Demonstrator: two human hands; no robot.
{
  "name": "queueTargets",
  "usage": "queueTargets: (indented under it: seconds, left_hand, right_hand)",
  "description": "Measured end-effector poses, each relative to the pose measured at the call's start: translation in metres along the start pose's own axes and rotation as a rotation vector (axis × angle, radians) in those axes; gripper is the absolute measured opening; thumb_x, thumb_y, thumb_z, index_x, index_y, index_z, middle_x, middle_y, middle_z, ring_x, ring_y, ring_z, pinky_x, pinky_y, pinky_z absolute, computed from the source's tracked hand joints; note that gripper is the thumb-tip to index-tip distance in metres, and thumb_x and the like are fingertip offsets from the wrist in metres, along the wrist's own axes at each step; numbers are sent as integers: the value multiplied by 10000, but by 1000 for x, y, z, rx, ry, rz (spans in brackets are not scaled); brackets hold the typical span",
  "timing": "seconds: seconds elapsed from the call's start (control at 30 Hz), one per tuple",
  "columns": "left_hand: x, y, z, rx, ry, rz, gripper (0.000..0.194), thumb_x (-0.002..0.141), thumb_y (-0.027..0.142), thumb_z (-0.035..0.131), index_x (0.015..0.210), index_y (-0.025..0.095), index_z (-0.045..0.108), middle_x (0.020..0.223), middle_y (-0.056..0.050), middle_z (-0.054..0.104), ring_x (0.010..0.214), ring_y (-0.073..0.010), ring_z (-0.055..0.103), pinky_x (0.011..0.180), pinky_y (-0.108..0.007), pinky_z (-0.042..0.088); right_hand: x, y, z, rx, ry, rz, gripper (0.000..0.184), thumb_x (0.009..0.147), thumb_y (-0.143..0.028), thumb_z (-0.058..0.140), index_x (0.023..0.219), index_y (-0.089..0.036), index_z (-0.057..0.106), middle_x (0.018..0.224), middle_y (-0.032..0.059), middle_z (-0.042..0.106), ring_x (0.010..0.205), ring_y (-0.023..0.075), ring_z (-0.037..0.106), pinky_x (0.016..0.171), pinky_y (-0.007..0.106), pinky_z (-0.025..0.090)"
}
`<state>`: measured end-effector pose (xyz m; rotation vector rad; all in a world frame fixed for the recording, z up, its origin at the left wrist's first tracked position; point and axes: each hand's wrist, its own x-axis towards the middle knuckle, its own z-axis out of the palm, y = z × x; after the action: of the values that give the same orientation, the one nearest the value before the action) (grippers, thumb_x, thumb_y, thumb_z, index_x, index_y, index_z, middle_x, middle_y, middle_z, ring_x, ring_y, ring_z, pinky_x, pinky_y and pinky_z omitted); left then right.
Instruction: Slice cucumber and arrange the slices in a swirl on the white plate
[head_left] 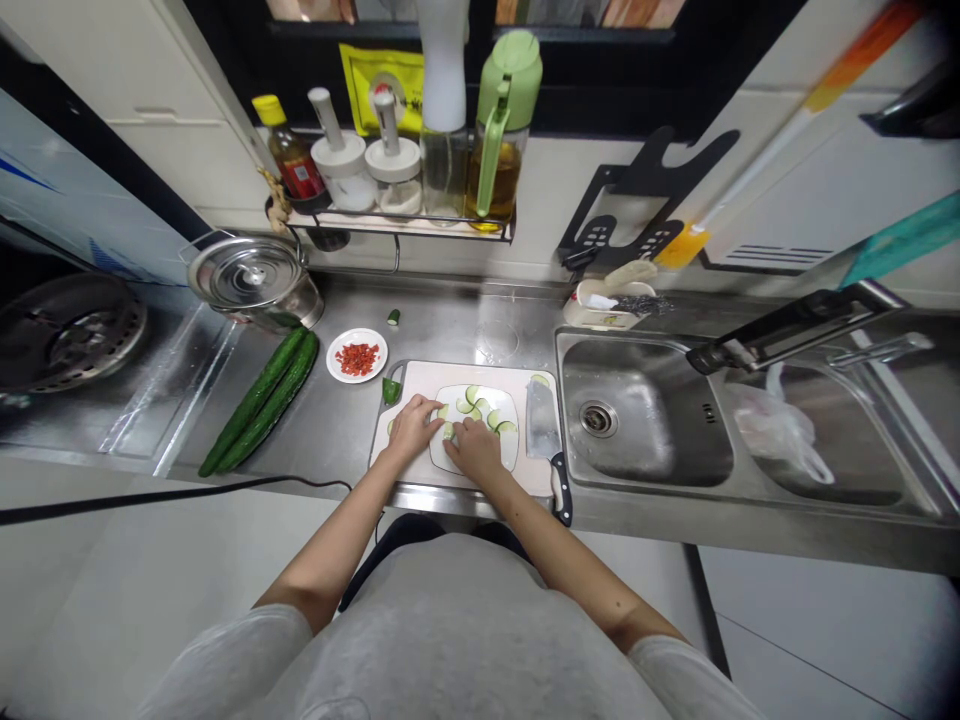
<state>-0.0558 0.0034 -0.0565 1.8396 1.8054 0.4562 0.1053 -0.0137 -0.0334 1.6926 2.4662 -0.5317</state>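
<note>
A white square plate (509, 404) rests on the pale cutting board (424, 373), with several cucumber slices (474, 402) fanned out in curves on it. At the plate's left side, my left hand (412, 428) pinches a cucumber slice between thumb and fingertips. My right hand (475, 448) reaches over the front of the plate, its fingers closed on another small slice (448, 431). A kitchen knife (541, 425) with a black handle lies flat on the board's right side. One cut cucumber end (391, 391) sits at the board's upper left corner.
Left of the board are a small plate (335, 370) of chopped red pieces, two whole cucumbers (262, 405) and a lidded steel pot (255, 280). On the right is a double sink (645, 410) with a plastic bag (780, 420). A condiment rack (405, 222) hangs above.
</note>
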Motion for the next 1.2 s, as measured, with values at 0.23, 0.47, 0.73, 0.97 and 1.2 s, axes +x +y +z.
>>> queueTargets:
  seconds: [0.23, 0.47, 0.73, 0.97, 1.2]
  left_hand:
    - [0, 3, 0, 15, -15, -23, 293, 824, 332, 604, 1106, 273, 661, 1000, -31, 565, 797, -139, 566, 671, -249, 428]
    - [-1, 5, -1, 7, -9, -26, 291, 827, 343, 604, 1105, 278, 659, 1012, -29, 560, 812, -140, 569, 682, -246, 433]
    - [0, 3, -1, -91, 41, 9, 297, 797, 326, 637, 1088, 272, 666, 973, -20, 566, 749, -122, 553, 690, -242, 439]
    - [-10, -24, -18, -252, 281, -108, 288, 808, 370, 591, 1027, 207, 683, 876, -26, 582, 631, -105, 504, 682, -253, 453]
    - [-44, -64, -36, -194, 364, -269, 307, 794, 412, 561, 973, 199, 693, 806, -24, 590, 622, -122, 513, 660, -261, 444]
  right_hand:
    - [0, 2, 2, -6, 6, 3, 349, 923, -398, 417, 1087, -153, 604, 1055, 125, 589, 1005, 241, 503, 710, 297, 413]
    - [-1, 2, 2, -15, 29, -1, 331, 918, -393, 426, 1052, -151, 608, 1031, 118, 598, 995, 246, 516, 693, 301, 412]
    - [-1, 5, -1, 50, 89, 10, 333, 898, -400, 465, 1070, -162, 623, 1014, 109, 625, 952, 235, 547, 684, 290, 409]
    - [-12, 62, -28, 420, 504, 183, 394, 897, -424, 422, 1068, -160, 660, 800, 55, 648, 718, 164, 566, 649, 259, 408]
    - [-48, 131, -32, 528, 750, 403, 417, 837, -452, 450, 939, -134, 698, 637, 16, 572, 604, 153, 514, 624, 264, 398]
